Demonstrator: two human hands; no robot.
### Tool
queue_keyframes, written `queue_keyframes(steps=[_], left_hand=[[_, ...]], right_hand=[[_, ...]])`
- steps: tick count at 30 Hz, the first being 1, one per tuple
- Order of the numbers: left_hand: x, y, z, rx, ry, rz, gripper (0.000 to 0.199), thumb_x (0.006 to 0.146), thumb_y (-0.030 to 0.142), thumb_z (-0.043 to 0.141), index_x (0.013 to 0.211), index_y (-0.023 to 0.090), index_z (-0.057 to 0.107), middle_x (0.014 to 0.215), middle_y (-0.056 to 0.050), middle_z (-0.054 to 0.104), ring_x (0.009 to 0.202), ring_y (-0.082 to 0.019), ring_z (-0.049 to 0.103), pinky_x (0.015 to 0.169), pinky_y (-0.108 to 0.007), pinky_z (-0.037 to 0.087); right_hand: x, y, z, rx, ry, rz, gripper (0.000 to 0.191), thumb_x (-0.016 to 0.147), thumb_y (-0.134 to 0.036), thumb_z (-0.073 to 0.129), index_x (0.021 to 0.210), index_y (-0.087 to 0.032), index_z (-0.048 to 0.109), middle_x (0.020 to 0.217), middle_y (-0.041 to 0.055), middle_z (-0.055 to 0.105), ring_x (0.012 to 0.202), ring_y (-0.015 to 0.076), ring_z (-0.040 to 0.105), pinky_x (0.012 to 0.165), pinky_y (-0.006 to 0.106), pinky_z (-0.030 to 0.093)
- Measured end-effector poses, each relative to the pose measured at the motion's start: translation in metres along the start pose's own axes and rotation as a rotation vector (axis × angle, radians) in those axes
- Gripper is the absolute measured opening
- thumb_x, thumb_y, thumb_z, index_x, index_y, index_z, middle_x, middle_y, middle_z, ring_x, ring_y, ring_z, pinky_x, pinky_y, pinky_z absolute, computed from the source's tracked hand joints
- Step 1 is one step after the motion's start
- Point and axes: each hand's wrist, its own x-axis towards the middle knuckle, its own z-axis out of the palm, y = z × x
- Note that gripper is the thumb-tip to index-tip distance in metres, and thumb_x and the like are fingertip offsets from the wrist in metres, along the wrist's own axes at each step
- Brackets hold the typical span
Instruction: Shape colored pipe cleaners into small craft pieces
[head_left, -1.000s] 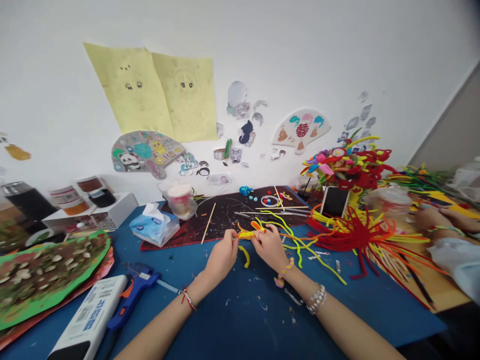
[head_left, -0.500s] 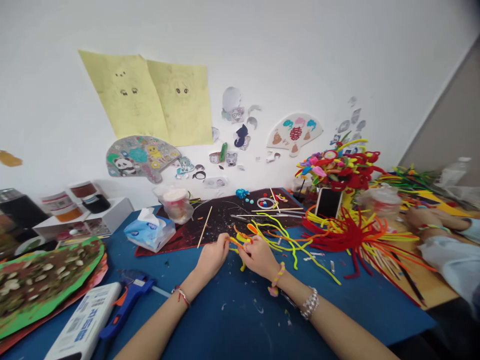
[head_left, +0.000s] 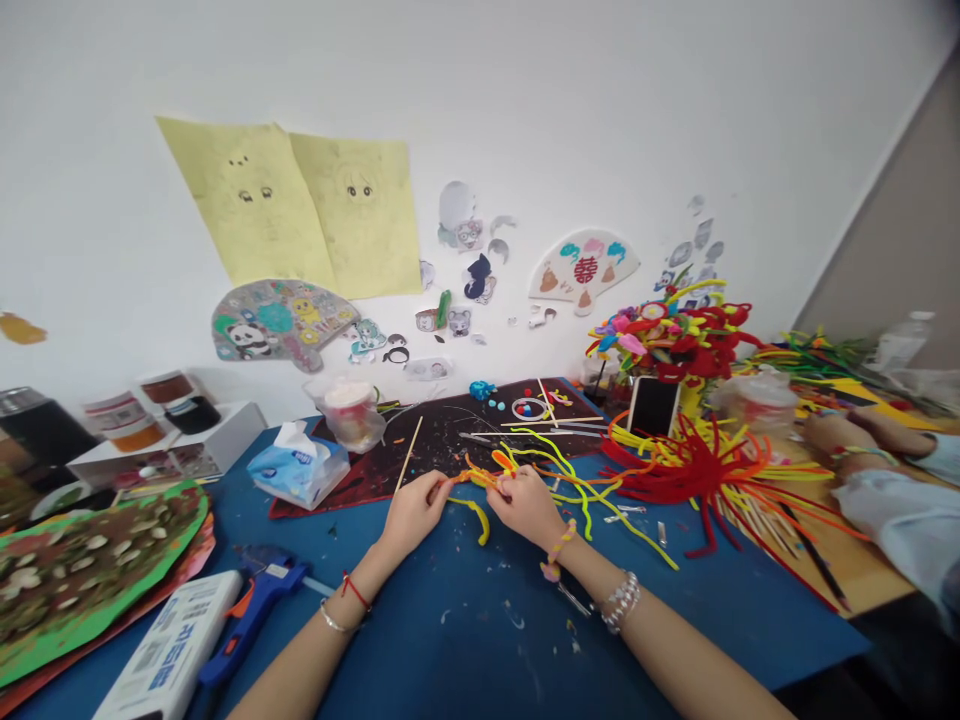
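Observation:
Between my hands is a twist of orange and yellow pipe cleaners (head_left: 476, 479), and a yellow end (head_left: 481, 521) curls down from it. The fingers of my left hand (head_left: 411, 515) pinch its left end. My right hand (head_left: 525, 505) grips the twist nearer its middle. Both hands are just above the blue craft mat (head_left: 465, 640). Long yellow pipe cleaners (head_left: 566, 487) run off to the right of my right hand. Behind my hands lies a black paint-spattered board (head_left: 450, 432).
A blue glue gun (head_left: 259, 610) and a white box (head_left: 169, 645) lie at the front left. Behind them are a tissue pack (head_left: 296, 465) and a plastic cup (head_left: 349, 412). A red pipe-cleaner bundle (head_left: 697, 468) spreads at right, beyond it a phone (head_left: 652, 405). A co-worker's hands (head_left: 840, 435) rest at far right.
My hands have drawn slightly apart, stretching the twist sideways, and its yellow end now hangs lower. The whole view has shifted slightly as my head moved.

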Motion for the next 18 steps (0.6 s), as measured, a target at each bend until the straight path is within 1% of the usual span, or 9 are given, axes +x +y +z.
queue_keyframes(steps=[4,9,12,18], left_hand=[[0.004,-0.007,0.003,-0.025,0.061,-0.088,0.029,0.082,0.038,0.042,0.07,0.018,0.06,0.056,0.001,0.054,0.052,-0.011,0.048,0.052,-0.02,0.032],[0.005,-0.011,0.004,-0.025,0.11,-0.149,0.031,0.08,0.039,0.045,0.063,0.017,0.059,0.052,0.001,0.052,0.049,-0.011,0.046,0.048,-0.02,0.027],[0.005,-0.011,0.002,-0.05,0.111,-0.149,0.032,0.079,0.041,0.045,0.066,0.017,0.061,0.052,0.002,0.053,0.049,-0.01,0.046,0.048,-0.02,0.029],[0.006,-0.011,-0.004,-0.156,0.087,-0.077,0.032,0.079,0.043,0.045,0.072,0.016,0.063,0.054,0.002,0.05,0.05,-0.01,0.044,0.05,-0.02,0.032]], right_hand=[[-0.001,-0.005,-0.001,0.019,-0.022,-0.048,0.033,0.079,-0.022,0.045,0.047,-0.017,0.048,0.047,-0.0019,0.052,0.049,0.0101,0.047,0.071,0.027,0.033],[-0.001,-0.013,-0.003,0.053,-0.05,-0.1,0.033,0.08,-0.021,0.046,0.047,-0.018,0.048,0.048,-0.0022,0.053,0.052,0.0109,0.048,0.071,0.028,0.032],[-0.001,-0.013,-0.004,0.034,-0.054,-0.071,0.034,0.081,-0.022,0.045,0.047,-0.018,0.047,0.047,-0.002,0.053,0.052,0.0111,0.048,0.07,0.027,0.032],[0.001,-0.002,-0.004,-0.032,-0.056,0.023,0.038,0.083,-0.024,0.042,0.046,-0.017,0.045,0.043,-0.0013,0.051,0.046,0.0102,0.047,0.068,0.028,0.03]])
